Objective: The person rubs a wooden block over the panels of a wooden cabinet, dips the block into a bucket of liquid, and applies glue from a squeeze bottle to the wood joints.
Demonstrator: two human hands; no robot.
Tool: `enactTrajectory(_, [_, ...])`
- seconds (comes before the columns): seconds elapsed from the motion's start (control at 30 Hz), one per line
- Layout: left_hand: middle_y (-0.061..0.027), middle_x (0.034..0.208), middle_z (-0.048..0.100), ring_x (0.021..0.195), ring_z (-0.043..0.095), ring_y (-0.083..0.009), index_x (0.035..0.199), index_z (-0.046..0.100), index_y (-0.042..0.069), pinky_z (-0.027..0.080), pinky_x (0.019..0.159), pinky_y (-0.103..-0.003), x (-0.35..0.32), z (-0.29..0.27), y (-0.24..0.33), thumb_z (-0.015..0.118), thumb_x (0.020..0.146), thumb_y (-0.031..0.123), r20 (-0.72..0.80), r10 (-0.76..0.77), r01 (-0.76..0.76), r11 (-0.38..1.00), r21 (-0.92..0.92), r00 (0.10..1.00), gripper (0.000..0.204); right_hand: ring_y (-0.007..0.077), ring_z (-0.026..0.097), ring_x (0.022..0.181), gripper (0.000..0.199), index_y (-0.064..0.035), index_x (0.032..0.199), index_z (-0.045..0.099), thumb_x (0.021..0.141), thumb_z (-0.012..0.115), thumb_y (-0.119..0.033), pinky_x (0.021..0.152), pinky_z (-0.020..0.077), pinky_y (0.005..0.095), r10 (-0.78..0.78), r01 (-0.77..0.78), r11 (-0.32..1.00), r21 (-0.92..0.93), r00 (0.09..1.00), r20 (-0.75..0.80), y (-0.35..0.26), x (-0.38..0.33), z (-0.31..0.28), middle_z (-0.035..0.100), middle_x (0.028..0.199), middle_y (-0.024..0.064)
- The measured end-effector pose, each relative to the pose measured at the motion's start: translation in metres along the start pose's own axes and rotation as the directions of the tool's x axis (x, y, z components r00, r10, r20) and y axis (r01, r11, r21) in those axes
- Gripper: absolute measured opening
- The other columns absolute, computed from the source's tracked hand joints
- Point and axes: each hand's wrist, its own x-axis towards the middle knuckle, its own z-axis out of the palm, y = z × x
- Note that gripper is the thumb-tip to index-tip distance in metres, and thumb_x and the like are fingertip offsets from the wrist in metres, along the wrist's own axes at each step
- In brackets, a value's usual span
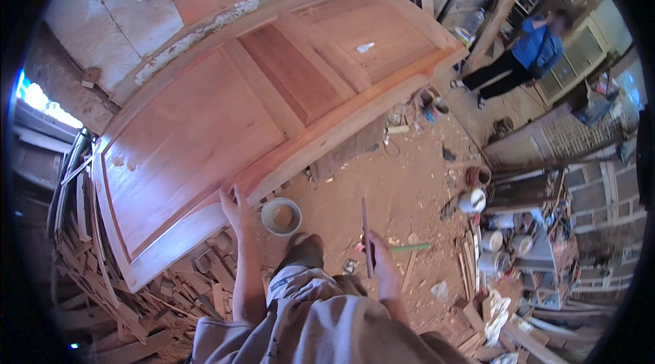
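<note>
A large reddish wooden panel (194,115) with framed sections and a wavy front edge lies across the space before me. My left hand (235,208) is at its near edge, fingers stretched out and apart, with the fingertips at the wood; nothing is held in it. Lower and to the right, away from the panel, my right hand (384,263) is closed around a thin, flat brown strip (366,227) that stands nearly upright in view. A green stick-like thing (413,247) shows just beyond that hand. Between my hands, a grey bucket (281,216) with brownish contents stands on the floor.
A small white thing (365,47) lies on the panel's far part. Wood offcuts (164,302) heap at lower left. Several paint cans (472,200) and a cluttered shelf (546,261) stand at right. A person in blue (539,50) is at upper right. Shavings litter the floor.
</note>
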Motion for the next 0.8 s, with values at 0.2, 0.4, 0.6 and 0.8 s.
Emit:
enactTrajectory(0.2, [-0.0209, 0.115, 0.058, 0.104, 0.060, -0.0304, 0.124, 0.051, -0.006, 0.048, 0.090, -0.040, -0.011, 0.053, -0.012, 0.060, 0.094, 0.015, 0.008, -0.056, 0.054, 0.985, 0.163, 0.998, 0.038, 0.0091, 0.056, 0.066, 0.028, -0.0027, 0.109, 0.066, 0.095, 0.060, -0.026, 0.061, 0.0459, 0.0241, 0.026, -0.026, 0.999, -0.025, 0.999, -0.032, -0.033, 0.041, -0.031, 0.062, 0.079, 0.0014])
enactTrajectory(0.4, [-0.0208, 0.116, 0.057, 0.111, 0.057, -0.0314, 0.125, 0.049, -0.006, 0.048, 0.091, -0.041, 0.020, 0.167, -0.052, 0.060, 0.093, 0.014, -0.112, 0.181, -0.164, 0.976, 0.144, 0.977, 0.039, 0.0091, 0.057, 0.069, 0.024, -0.0039, 0.109, 0.066, 0.095, 0.061, -0.023, 0.061, 0.0468, 0.0229, 0.086, -0.086, 0.996, 0.007, 0.996, 0.021, -0.102, 0.128, -0.081, 0.062, 0.082, 0.0004])
enactTrajectory(0.6, [-0.0291, 0.121, 0.053, 0.116, 0.051, -0.0439, 0.126, 0.048, -0.008, 0.041, 0.100, -0.047, 0.046, 0.324, 0.027, 0.061, 0.089, 0.012, -0.083, 0.323, -0.258, 0.865, 0.430, 0.943, 0.044, 0.0092, 0.056, 0.070, 0.027, -0.0048, 0.111, 0.064, 0.096, 0.059, -0.027, 0.063, 0.0471, 0.0227, -0.098, 0.070, 0.963, -0.258, 0.990, -0.097, -0.242, 0.208, -0.136, 0.060, 0.081, -0.0005])
enactTrajectory(0.8, [-0.0321, 0.131, 0.046, 0.124, 0.045, -0.0465, 0.133, 0.042, -0.007, 0.037, 0.106, -0.049, 0.137, 0.436, 0.033, 0.061, 0.091, 0.022, -0.064, 0.176, -0.130, 0.886, 0.446, 0.982, 0.054, 0.0067, 0.045, 0.066, 0.031, -0.0054, 0.124, 0.058, 0.100, 0.053, -0.025, 0.058, 0.0386, 0.0221, -0.310, 0.252, 0.814, -0.524, 0.951, -0.024, -0.384, 0.310, -0.093, 0.050, 0.077, -0.0021])
